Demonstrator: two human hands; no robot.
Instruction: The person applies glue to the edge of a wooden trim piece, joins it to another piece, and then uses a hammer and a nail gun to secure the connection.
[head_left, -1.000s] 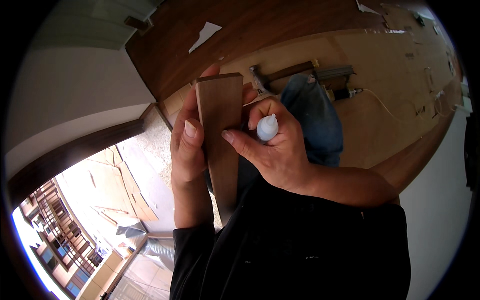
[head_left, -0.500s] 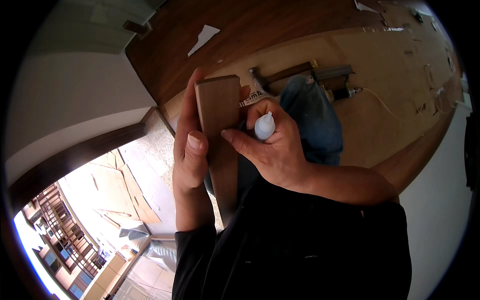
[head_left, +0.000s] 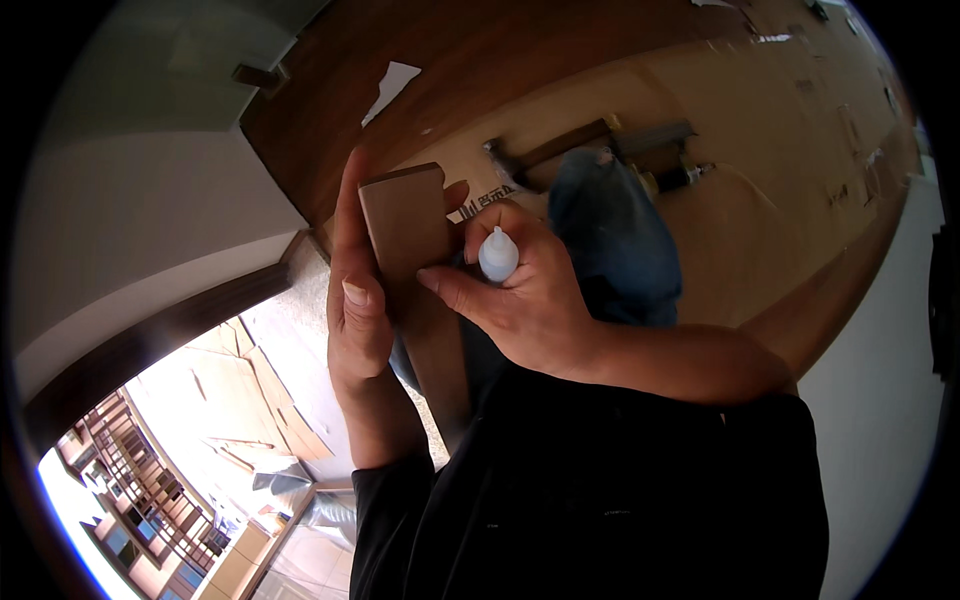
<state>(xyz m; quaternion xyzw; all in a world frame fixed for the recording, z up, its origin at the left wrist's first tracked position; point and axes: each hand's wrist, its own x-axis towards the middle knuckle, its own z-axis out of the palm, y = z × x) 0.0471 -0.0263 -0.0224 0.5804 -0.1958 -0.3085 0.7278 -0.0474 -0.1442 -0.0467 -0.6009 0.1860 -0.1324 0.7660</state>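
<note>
"How's your grip?"
"My left hand [head_left: 358,325] cradles the long, flat brown wooden board [head_left: 410,225] before me; my right hand [head_left: 540,295] curls around the small white plastic bottle [head_left: 498,262]."
"Handling?"
"Board steady, bottle squeezed lightly."

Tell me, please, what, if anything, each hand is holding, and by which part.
The left hand holds the wooden board from behind, near its far end; the right hand grips the white bottle around its body, nozzle exposed.
</note>
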